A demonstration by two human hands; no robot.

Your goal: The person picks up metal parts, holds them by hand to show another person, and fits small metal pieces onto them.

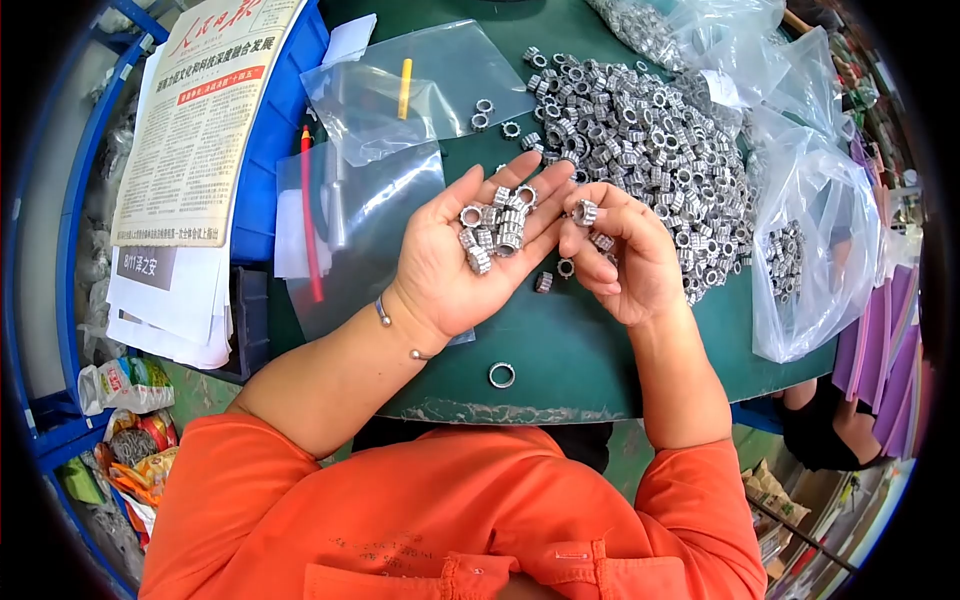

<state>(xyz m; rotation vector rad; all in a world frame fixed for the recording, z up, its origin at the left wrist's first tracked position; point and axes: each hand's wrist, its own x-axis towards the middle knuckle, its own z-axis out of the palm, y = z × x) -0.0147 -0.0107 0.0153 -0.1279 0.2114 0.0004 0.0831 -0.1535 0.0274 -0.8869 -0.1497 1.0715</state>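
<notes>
My left hand (446, 262) lies palm up above the green table, fingers stretched out, with several small toothed metal rings (508, 222) heaped in its palm. Just beside its fingertips, my right hand (645, 270) pinches one metal ring (584, 212) between thumb and forefinger. Another metal piece (602, 241) shows under the curled fingers of that hand. Beyond both hands spreads a large pile of the same rings (640, 130). A pair of loose rings (543, 282) sits on the table below my fingers. Closer to my body lies one larger, thinner ring (502, 375).
Clear plastic bags (815, 230) with rings in them lie right of the pile. Flat plastic sheets (400, 90), a yellow stick (405, 88) and a red pen (309, 215) are at left. A newspaper (190, 150) leans on a blue bin (285, 110). The table edge (560, 412) runs before me.
</notes>
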